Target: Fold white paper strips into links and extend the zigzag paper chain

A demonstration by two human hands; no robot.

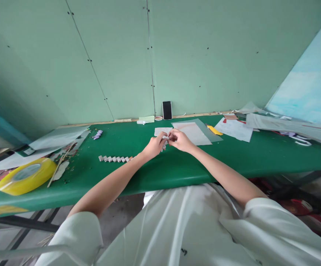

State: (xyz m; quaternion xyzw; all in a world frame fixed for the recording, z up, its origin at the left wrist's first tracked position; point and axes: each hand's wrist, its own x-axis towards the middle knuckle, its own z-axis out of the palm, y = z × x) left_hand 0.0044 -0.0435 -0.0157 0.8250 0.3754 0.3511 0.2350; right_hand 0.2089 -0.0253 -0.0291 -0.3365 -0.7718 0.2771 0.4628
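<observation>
My left hand [155, 145] is closed, its thumb and fingers pinching a small white folded piece [165, 137] that looks like paper. My right hand [181, 140] meets it from the other side, fingertips pressed on the same piece. Much of that piece is hidden by the fingers. Just behind the hands lies a small white sheet of paper [160, 130]. To the left of my left hand, a zigzag row of small whitish folded pieces [114, 159] rests on the green table [94, 177]; my left forearm covers its right end.
A dark-screened phone [167, 110] leans on the wall. Large papers [195, 133] and a yellow tool [214, 130], perhaps a cutter, lie to the right. At left are a yellow tape roll [40, 176], thin sticks [61, 162] and a small purple item [97, 134].
</observation>
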